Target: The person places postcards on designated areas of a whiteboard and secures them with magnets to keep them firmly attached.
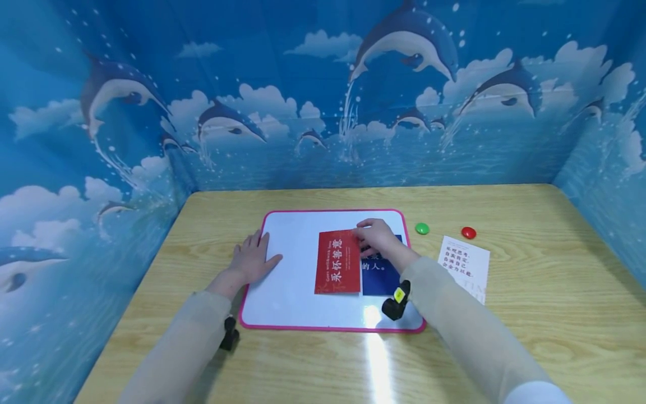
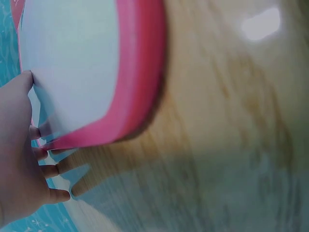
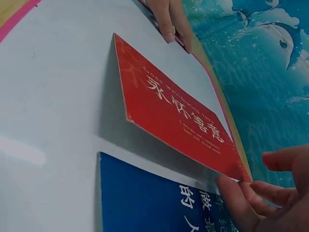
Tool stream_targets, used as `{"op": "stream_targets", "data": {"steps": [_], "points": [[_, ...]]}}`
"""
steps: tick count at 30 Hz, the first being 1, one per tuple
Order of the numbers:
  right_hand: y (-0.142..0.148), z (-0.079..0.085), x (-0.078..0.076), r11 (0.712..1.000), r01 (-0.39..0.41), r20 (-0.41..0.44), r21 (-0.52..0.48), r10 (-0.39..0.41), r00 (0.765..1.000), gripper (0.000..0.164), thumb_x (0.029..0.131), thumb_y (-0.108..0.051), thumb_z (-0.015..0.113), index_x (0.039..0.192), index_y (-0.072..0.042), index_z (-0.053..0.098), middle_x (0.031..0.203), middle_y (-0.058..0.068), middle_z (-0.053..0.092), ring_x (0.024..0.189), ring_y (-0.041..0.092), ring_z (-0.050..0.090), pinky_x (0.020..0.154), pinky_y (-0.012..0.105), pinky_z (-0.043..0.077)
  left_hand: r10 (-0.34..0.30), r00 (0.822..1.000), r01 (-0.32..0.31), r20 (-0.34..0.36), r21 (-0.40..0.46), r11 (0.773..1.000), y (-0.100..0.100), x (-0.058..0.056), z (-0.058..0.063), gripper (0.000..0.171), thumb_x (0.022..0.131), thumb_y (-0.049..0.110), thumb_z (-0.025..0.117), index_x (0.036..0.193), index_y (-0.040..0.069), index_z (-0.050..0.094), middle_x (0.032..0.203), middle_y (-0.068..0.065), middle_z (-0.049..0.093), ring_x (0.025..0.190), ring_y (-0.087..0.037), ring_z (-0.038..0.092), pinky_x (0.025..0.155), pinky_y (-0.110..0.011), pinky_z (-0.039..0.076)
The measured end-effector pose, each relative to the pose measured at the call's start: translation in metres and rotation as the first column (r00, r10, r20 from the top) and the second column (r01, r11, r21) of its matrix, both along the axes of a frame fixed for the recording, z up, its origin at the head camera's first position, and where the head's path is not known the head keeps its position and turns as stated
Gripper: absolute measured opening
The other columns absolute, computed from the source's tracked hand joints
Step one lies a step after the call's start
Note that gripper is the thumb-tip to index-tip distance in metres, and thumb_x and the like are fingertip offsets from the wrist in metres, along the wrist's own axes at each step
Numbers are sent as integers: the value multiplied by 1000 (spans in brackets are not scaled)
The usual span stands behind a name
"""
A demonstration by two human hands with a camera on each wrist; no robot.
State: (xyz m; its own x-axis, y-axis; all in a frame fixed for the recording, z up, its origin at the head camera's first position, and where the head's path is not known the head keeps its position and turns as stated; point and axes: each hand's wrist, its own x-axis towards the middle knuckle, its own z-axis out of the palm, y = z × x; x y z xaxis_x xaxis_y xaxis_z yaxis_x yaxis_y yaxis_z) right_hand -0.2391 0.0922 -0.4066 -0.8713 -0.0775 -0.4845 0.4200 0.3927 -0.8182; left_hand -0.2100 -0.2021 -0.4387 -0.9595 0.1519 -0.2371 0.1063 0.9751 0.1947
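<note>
A red card with white writing (image 1: 338,262) lies over the middle of a pink-rimmed whiteboard (image 1: 292,308), its near edge raised with a shadow below in the right wrist view. My right hand (image 1: 377,235) holds the red card's upper right corner by the fingertips. Under that hand is a dark blue card (image 1: 378,280), partly hidden by the hand and overlapped by the red one in the head view. My left hand (image 1: 252,259) rests at the whiteboard's left edge, fingers spread and thumb over the white surface.
Right of the board, a green round magnet-like disc (image 1: 422,228) and a red one (image 1: 469,232) lie on the wooden table (image 1: 545,303). Beside them is a white card with dark writing (image 1: 466,261), partly behind my right sleeve. A dolphin-print curtain (image 1: 282,146) encloses the table's back and sides.
</note>
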Motion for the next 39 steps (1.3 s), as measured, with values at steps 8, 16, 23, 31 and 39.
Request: {"op": "stream_targets", "data": {"steps": [8, 16, 23, 31, 39], "points": [[3, 5, -1, 963, -74, -109, 259, 105, 989, 43, 94, -30, 53, 129, -5, 50, 102, 16, 60, 64, 17, 61, 63, 32, 56, -3, 1000, 3, 2, 1, 1000, 0, 1, 1, 75, 96, 47, 41, 148, -2, 15, 153, -28, 13, 139, -48, 14, 110, -66, 15], [7, 10, 3, 906, -80, -219, 415, 185, 958, 43, 91, -30, 58, 125, -5, 55, 120, 17, 60, 109, 30, 58, 94, 43, 48, 8, 1000, -8, 7, -14, 1000, 0, 0, 2, 76, 96, 47, 42, 148, -1, 15, 153, -27, 11, 140, -47, 13, 110, -65, 13], [19, 10, 5, 896, -54, -338, 441, 222, 914, 39, 90, -25, 59, 121, -1, 58, 125, 20, 58, 116, 34, 53, 98, 46, 45, 8, 1000, -7, 9, -19, 1000, 0, -2, 4, 76, 95, 49, 41, 149, 1, 15, 155, -26, 9, 142, -45, 7, 112, -64, 7], [43, 8, 7, 885, -3, -318, 465, 170, 933, 43, 90, -27, 58, 124, -1, 56, 131, 24, 49, 118, 38, 44, 99, 50, 40, -86, 995, 85, -44, -29, 996, 15, 2, 12, 76, 94, 49, 44, 149, 2, 19, 155, -23, 16, 142, -43, 13, 111, -64, 11], [65, 5, 10, 830, 60, -312, 554, 140, 940, 43, 89, -31, 58, 123, -3, 58, 135, 27, 41, 120, 43, 36, 93, 55, 36, -188, 979, 191, -78, 45, 980, 42, 9, 16, 78, 91, 50, 51, 149, 7, 21, 153, -18, 24, 142, -40, 19, 112, -62, 13]]}}
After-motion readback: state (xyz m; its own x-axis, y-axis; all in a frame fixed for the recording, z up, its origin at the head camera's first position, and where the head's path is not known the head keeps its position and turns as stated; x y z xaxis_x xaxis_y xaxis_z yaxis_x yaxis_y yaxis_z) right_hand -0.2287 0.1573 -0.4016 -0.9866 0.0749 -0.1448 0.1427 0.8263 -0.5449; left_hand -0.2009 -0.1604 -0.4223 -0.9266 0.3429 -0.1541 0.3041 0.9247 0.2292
